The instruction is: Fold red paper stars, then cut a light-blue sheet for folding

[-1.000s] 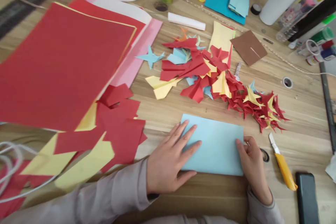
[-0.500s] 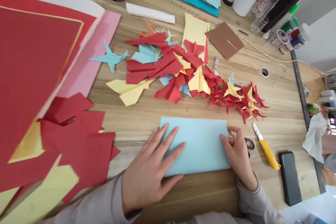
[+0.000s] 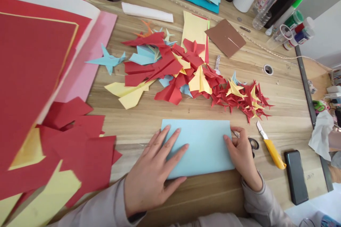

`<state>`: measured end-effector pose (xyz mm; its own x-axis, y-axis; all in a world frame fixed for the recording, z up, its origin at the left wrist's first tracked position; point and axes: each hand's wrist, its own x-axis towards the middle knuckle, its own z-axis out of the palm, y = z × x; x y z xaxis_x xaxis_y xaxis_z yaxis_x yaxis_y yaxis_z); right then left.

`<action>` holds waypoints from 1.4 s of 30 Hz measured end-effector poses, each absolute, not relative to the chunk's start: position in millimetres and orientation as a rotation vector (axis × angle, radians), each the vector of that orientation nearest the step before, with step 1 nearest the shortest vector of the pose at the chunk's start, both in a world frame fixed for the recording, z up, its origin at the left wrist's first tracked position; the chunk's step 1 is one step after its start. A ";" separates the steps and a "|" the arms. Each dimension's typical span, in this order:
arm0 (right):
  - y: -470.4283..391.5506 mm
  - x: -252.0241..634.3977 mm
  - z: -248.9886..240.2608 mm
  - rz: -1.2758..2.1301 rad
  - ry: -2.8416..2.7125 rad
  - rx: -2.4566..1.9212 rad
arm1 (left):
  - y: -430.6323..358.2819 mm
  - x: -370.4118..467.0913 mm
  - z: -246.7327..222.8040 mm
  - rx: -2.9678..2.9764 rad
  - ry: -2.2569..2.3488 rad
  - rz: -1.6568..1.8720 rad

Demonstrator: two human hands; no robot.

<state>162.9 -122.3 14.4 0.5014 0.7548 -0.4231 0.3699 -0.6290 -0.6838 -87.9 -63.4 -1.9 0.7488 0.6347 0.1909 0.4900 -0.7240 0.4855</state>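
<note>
A light blue sheet of paper (image 3: 204, 149) lies on the wooden table in front of me, seemingly folded along its length. My left hand (image 3: 157, 166) rests flat on its left part with the fingers spread. At the right edge, my right hand (image 3: 241, 154) pinches the paper between thumb and curled fingers. Black-handled scissors (image 3: 253, 144) lie just beyond the right hand and are partly hidden by it. To their right is a yellow utility knife (image 3: 273, 150) with its blade out.
Red, yellow and blue folded paper planes (image 3: 170, 67) are heaped behind the sheet. Red paper pieces (image 3: 80, 149) spread at the left beside large red sheets (image 3: 34, 60). A black phone-like slab (image 3: 295, 177) lies at right. Bottles and jars (image 3: 295, 19) stand at the back right.
The view has shifted slightly. Both hands keep their places on the blue paper, with no clear movement.
</note>
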 end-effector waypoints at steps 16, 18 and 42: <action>-122.3 163.4 12.5 0.974 -0.930 -2.213 | -62.6 -88.7 -5.8 2.534 0.856 0.483; -122.5 163.4 11.8 0.974 -0.918 -2.224 | -62.5 -88.8 -5.8 2.539 0.853 0.486; -123.4 165.8 18.3 0.941 -1.095 -2.188 | -63.7 -86.4 0.5 2.517 0.888 0.467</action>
